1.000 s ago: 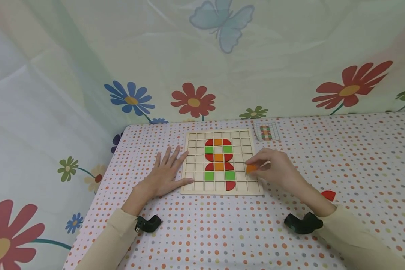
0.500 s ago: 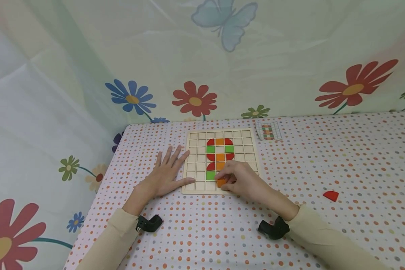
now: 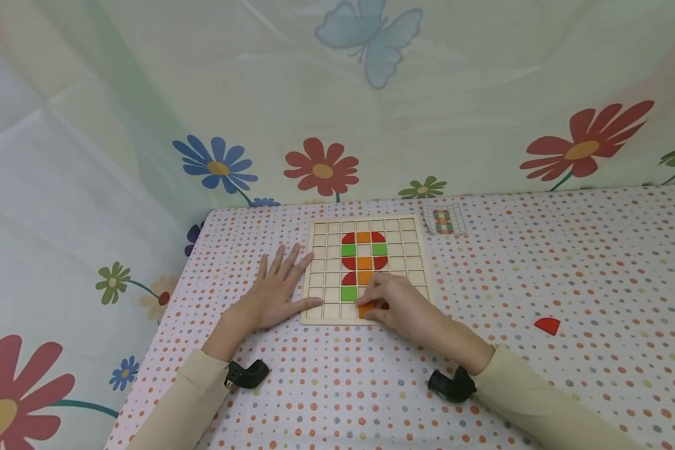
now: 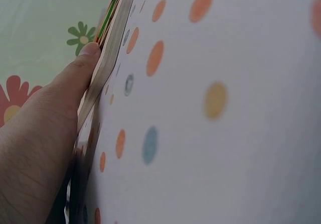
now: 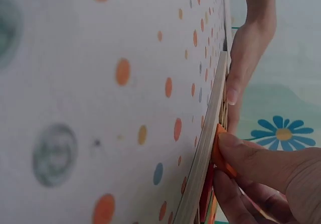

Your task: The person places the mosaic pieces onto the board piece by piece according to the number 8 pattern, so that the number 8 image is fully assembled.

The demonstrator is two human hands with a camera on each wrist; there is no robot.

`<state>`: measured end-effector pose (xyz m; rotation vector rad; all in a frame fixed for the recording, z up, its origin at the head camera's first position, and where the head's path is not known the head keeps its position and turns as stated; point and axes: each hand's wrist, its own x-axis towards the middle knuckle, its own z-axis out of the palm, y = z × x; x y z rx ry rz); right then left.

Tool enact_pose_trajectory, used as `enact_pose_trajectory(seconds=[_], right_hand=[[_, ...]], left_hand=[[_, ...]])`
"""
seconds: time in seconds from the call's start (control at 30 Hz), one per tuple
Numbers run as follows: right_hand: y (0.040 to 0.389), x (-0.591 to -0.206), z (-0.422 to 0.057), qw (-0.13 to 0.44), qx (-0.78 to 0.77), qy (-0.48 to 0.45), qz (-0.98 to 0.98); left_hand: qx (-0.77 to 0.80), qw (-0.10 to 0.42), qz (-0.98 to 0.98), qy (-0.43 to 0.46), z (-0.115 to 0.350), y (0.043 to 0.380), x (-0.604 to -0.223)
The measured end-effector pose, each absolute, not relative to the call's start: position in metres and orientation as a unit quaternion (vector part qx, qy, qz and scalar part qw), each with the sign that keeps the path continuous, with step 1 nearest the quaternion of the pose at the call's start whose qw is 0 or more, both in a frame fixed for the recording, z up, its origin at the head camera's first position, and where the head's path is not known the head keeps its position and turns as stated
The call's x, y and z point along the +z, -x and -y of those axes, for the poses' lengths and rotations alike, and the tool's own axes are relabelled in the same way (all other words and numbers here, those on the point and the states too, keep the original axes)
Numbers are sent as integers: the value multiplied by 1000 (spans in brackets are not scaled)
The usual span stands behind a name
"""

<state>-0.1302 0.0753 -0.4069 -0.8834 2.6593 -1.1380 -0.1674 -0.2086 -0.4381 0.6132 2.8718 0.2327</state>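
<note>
A wooden grid board [image 3: 316, 317] lies on the table, with red quarter-round, orange square and green square tiles in its middle columns. At its near edge my right hand [image 3: 407, 305] pinches an orange square tile [image 3: 365, 310] between thumb and fingers, over a cell of the bottom row. In the right wrist view that orange tile [image 5: 221, 153] sits tilted at the board's rim, close to a red tile [image 5: 205, 194]. My left hand [image 3: 274, 294] lies spread at the board's left edge, its thumb on the corner area. The right hand hides some tiles behind it.
One loose red quarter-round tile [image 3: 548, 325] lies on the dotted tablecloth [image 3: 337, 387] to the right. Beyond the board's far right corner is a small pattern card [image 3: 444, 219]. A flowered curtain [image 3: 455, 94] hangs behind the table.
My right hand has carried the orange tile leftward from the board's right side to its bottom row, then lowered it slightly. The left hand stays where it was.
</note>
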Motion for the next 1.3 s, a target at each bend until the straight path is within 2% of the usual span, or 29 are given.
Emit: enact_pose_trajectory(seconds=[0.3, 0.53, 0.8, 1.07, 1.3], right_hand=[[134, -406, -70, 42, -330, 322, -886], [130, -404, -71, 36, -336, 299, -893], [113, -398, -86, 63, -382, 287, -876], [92, -390, -148, 63, -345, 259, -900], [90, -401, -235, 0, -265, 178, -948]], left_hand=[[80, 98, -970, -207, 209, 168, -440], [84, 90, -969, -214, 207, 170, -438], [90, 87, -969, -213, 208, 166, -440], [91, 86, -969, -211, 212, 164, -442], [85, 90, -970, -209, 210, 165, -441]])
